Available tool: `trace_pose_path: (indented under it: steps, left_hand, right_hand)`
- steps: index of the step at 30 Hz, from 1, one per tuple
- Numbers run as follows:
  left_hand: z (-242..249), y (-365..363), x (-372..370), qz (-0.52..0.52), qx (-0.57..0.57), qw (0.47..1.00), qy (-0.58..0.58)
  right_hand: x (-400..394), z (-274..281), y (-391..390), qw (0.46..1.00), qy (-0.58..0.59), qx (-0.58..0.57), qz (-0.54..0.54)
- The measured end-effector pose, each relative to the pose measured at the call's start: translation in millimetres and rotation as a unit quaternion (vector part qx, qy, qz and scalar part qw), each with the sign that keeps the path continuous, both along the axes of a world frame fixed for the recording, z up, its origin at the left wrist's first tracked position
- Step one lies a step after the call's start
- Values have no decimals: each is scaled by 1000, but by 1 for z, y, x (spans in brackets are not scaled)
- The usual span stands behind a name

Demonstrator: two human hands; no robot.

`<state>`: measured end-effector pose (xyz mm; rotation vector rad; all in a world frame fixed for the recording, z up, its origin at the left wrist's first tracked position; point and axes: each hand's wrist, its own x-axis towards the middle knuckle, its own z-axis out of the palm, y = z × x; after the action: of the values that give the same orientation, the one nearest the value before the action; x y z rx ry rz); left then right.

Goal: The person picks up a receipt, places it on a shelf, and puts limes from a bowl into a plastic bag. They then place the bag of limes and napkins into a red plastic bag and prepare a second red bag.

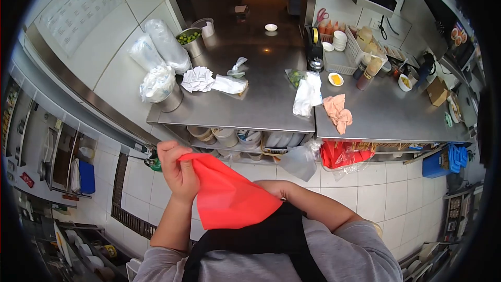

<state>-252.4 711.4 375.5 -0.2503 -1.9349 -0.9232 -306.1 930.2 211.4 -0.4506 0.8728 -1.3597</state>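
A red bag-like sheet point(229, 196) hangs in front of the black apron. Its upper left corner is pinched in my left hand point(179, 169), which is raised with curled fingers. My right hand point(272, 188) is at the sheet's right side; its fingers are hidden behind or inside the red material. Beyond the hands is the steel counter point(250, 109), with a pink cloth point(338, 113), a white plastic packet point(308, 94) beside green produce, and a pile of paper slips point(198, 79).
Below the counter's front edge hang a clear plastic bag point(300, 162) and a red bag point(344, 152). Plastic rolls point(167, 47) lean at the left wall. Sauce bottles point(369, 73) and baskets stand at the right. A blue bin point(437, 163) is on the floor.
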Motion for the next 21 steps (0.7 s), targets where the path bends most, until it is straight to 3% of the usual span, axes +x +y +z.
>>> trace_pose_path:
  steps: [2, 4, 5, 6, 7, 8, 10, 12, 13, 15, 17, 19, 20, 21]
  left_hand:
    - [3, -16, 1, 0, 7, 1000, 6]
    - [3, -33, -1, -2, -6, 999, -32]
    - [6, -42, -1, 18, -31, 997, -65]
    - [5, -51, -3, 18, -28, 998, -61]
    - [1, -59, -8, 40, -8, 993, -114]
    - [-3, -69, -12, 62, 12, 984, -169]
    - [-12, -80, -20, 56, -5, 972, -227]
    - [-15, -75, -30, 228, -150, 917, -292]
    - [-2, -54, -31, 252, -241, 895, -280]
    - [18, -7, -38, 136, -304, 908, -256]
    - [11, 31, -50, -19, -301, 916, -265]
    - [-9, 43, -74, -56, -226, 917, -324]
    - [-18, 43, -87, -90, -154, 910, -374]
    - [-23, 40, -97, -82, -150, 910, -378]
  right_hand:
    - [6, 4, 1, 999, -17, 48, -19]
    - [7, 16, -2, 987, 154, 29, -41]
    - [4, 24, -2, 994, 50, 90, -47]
    - [-6, 20, -2, 993, 55, 94, -48]
    - [-17, 12, 1, 940, 285, 93, -165]
    - [-25, 4, 5, 822, 494, 86, -269]
    - [-38, 33, 10, 682, 558, 129, -454]
    - [-53, 69, 15, 541, 682, 150, -468]
    - [-59, 87, 14, 539, 682, 153, -470]
    - [-66, 116, 11, 467, 803, 124, -348]
    - [-69, 138, 1, 486, 799, 97, -342]
    - [-83, 143, -2, 506, 795, 59, -330]
    - [-93, 143, -3, 515, 773, 45, -368]
    - [-102, 141, -3, 525, 748, 29, -406]
